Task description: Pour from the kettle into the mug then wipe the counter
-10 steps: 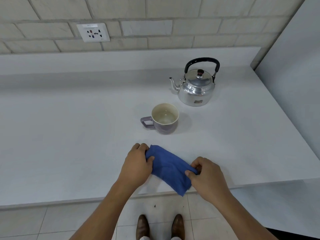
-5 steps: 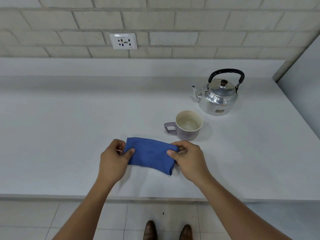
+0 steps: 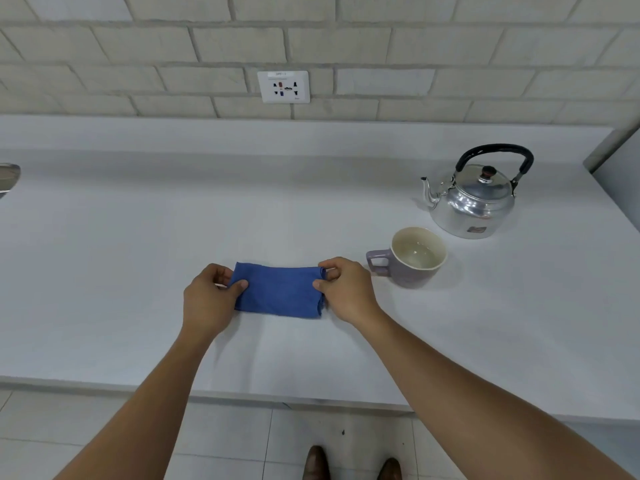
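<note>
I see both forearms reaching out from the near edge over the tabletop (image 3: pixel 138 271), converging on a folded blue cloth (image 3: pixel 278 292) that lies flat roughly at centre. My left hand (image 3: pixel 207 303) has its grip closed on the cloth's left end, thumb on top and fingers curled behind it; my right hand (image 3: pixel 348 289) pinches the right end the same way, thumb pressed on the fabric and knuckles raised. Both wrists sit low, close to the surface. Just right of the right hand stands the mug (image 3: pixel 414 258), its handle pointing left toward my knuckles, near but not touching. The kettle (image 3: pixel 472 199) stands upright farther back and right of the mug, spout facing left, handle raised. Left of the cloth the tabletop runs wide and bare to a metal object (image 3: pixel 8 178) cut off at the far left edge. A wall socket (image 3: pixel 284 86) sits on the brick wall beyond. Below the near edge, tiled floor and two shoe tips (image 3: pixel 351 464) show.
</note>
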Demonstrator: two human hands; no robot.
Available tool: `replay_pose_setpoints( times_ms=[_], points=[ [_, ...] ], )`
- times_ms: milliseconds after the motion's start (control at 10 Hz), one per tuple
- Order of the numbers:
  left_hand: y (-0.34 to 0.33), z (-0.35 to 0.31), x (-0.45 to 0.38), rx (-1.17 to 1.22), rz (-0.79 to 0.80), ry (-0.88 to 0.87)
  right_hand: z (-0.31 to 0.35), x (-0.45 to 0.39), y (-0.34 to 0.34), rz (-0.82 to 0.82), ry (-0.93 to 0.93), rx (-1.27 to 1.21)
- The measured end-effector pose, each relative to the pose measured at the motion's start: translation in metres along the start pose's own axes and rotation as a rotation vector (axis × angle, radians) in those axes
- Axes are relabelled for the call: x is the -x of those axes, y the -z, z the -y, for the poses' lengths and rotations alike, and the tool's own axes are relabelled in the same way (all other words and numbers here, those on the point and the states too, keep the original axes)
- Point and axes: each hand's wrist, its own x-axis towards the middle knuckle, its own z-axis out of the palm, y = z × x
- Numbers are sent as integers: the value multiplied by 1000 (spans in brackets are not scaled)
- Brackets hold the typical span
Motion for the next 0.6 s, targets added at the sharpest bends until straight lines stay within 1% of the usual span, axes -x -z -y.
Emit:
replay_pose_setpoints(
  times_ms=[200,300,500,600],
  points=[
    [-6,8,1,-57,-2,-61,-2,-1,-11,-53,78,170],
    [-9,9,-1,-95,-17,-106,-6,0,-11,-40,188,279],
    [-3,8,-1,-105,-20,-165,-6,7,-9,42,234,381],
    [-6,1,8,-147,1,-313,-4,17,-4,4,292,368]
  ],
)
